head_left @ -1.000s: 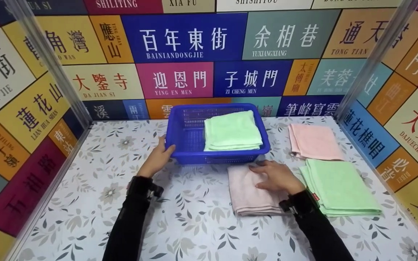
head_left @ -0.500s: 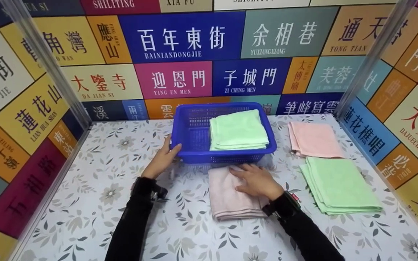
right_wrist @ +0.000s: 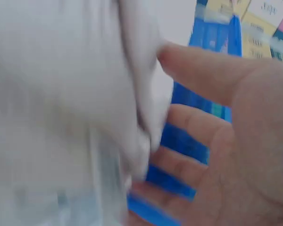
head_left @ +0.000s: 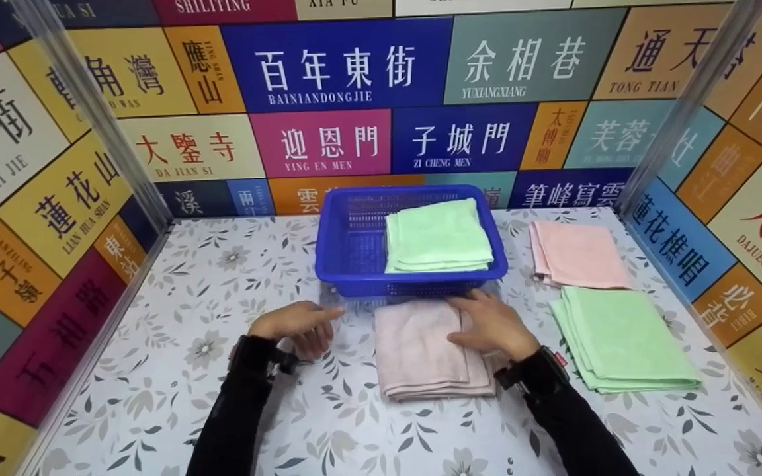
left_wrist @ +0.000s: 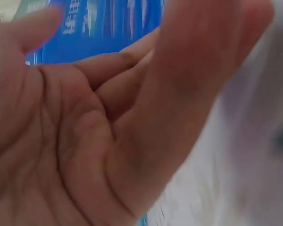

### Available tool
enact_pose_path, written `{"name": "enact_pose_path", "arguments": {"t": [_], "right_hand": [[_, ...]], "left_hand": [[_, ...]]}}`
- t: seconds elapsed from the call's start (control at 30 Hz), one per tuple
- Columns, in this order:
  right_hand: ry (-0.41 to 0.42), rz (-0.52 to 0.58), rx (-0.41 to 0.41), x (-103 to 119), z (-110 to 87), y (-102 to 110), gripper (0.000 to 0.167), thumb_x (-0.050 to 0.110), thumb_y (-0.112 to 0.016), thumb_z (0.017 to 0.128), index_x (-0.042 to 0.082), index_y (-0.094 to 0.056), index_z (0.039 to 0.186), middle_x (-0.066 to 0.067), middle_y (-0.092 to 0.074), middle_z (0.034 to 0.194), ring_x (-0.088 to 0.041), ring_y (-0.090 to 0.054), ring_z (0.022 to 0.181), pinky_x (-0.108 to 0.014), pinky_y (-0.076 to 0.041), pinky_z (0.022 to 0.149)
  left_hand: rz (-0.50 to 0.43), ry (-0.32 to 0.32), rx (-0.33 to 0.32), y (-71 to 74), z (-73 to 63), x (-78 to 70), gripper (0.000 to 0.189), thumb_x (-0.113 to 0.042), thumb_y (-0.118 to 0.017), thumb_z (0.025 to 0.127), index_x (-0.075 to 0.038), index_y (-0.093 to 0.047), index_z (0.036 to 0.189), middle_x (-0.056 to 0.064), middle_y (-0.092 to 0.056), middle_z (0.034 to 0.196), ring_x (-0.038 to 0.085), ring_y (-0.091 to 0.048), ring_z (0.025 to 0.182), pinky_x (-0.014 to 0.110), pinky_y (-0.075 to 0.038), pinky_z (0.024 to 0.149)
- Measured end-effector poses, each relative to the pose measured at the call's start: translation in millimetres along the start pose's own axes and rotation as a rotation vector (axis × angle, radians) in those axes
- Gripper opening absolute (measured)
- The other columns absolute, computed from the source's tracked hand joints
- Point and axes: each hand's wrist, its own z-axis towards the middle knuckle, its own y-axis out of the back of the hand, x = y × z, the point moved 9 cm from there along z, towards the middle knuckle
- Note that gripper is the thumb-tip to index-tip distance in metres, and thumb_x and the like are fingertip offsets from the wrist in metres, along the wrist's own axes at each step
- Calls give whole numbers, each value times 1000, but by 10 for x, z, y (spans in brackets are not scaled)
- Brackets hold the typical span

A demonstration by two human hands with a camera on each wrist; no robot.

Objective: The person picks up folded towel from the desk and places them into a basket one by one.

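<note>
A folded greyish-pink towel (head_left: 417, 347) lies on the table in front of the blue basket (head_left: 414, 287). My right hand (head_left: 497, 327) is at its right edge, thumb and fingers spread apart. In the right wrist view the thumb (right_wrist: 203, 68) touches or nearly touches the towel (right_wrist: 61, 70), whose layers hang partly loose; the other fingers reach behind its edge. My left hand (head_left: 295, 327) hovers left of the towel, holding nothing, fingers loosely bent. The left wrist view shows its bare palm (left_wrist: 61, 141), blurred. Inside the basket, on its right side, sits a folded light-green towel (head_left: 439, 235).
A folded peach-pink towel (head_left: 581, 254) lies at the back right of the flower-patterned table (head_left: 176, 396). Just in front of it is another folded green towel (head_left: 629, 337). Printed panels (head_left: 335, 69) wall in the back and both sides.
My left hand has let go of the basket's left end and come nearer. The basket has shifted slightly right. The greyish-pink towel has slid left, and my right hand is now at its right edge.
</note>
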Motion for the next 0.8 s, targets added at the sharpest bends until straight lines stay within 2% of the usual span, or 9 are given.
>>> {"name": "enact_pose_path", "arguments": {"t": [0.07,0.17,0.23,0.33,0.43,0.53,0.63,0.73,0.8], "right_hand": [[-53,27,26,-110,-31,1,80,44,-81,83,6,-55,149,-31,-54,144,-51,-54,129,-65,-47,102],[-105,89,103,-159,-48,-91,94,52,-79,84,2,-44,155,-36,-47,150,-55,-48,135,-67,-43,108],[-130,126,134,-136,-49,-154,98,52,-78,84,2,-38,158,-36,-42,155,-57,-39,142,-69,-37,113],[-157,156,154,-88,-53,-213,98,45,-79,86,6,-31,162,-30,-37,161,-58,-29,148,-72,-27,117],[-145,177,159,-41,-51,-244,95,35,-78,87,13,-28,164,-26,-42,159,-56,-37,145,-70,-30,117],[-113,209,169,11,-43,-277,92,29,-77,86,16,-29,164,-28,-49,153,-53,-50,136,-68,-39,112],[-96,229,164,45,-32,-294,90,26,-74,85,16,-31,163,-28,-52,151,-50,-56,131,-65,-44,109],[-78,230,142,59,-22,-301,88,24,-73,84,12,-33,162,-29,-54,149,-51,-57,129,-64,-46,107],[-68,244,130,69,-17,-307,87,21,-73,84,11,-35,161,-29,-54,148,-50,-58,129,-63,-47,108]], "left_hand": [[20,-35,24,-201,48,-127,70,-65,-56,98,3,-69,111,21,-77,88,25,-75,66,40,-63,62],[32,-109,-9,-495,148,-342,60,-60,-65,95,-4,-64,116,15,-76,91,25,-75,70,40,-63,67],[10,-176,-62,-678,222,-473,56,-51,-73,93,-6,-61,125,12,-74,100,23,-74,81,39,-62,79],[-1,-236,-187,-857,295,-584,73,-37,-81,88,-2,-49,143,17,-68,124,27,-69,110,44,-54,102],[-22,-238,-267,-939,321,-610,100,-28,-82,85,4,-23,159,28,-53,147,36,-56,133,49,-42,117],[-45,-244,-276,-987,344,-626,112,-23,-81,86,2,-3,163,35,-44,153,41,-51,138,51,-39,119],[-62,-290,-271,-1034,363,-679,111,-15,-79,85,-4,-1,163,35,-47,150,40,-55,133,52,-42,116],[-54,-341,-271,-1063,367,-732,110,-10,-77,83,-4,-2,162,36,-50,147,39,-57,130,52,-45,114],[-52,-348,-265,-1078,369,-744,111,-8,-76,82,-4,1,162,37,-47,148,39,-56,130,51,-45,114]]}}
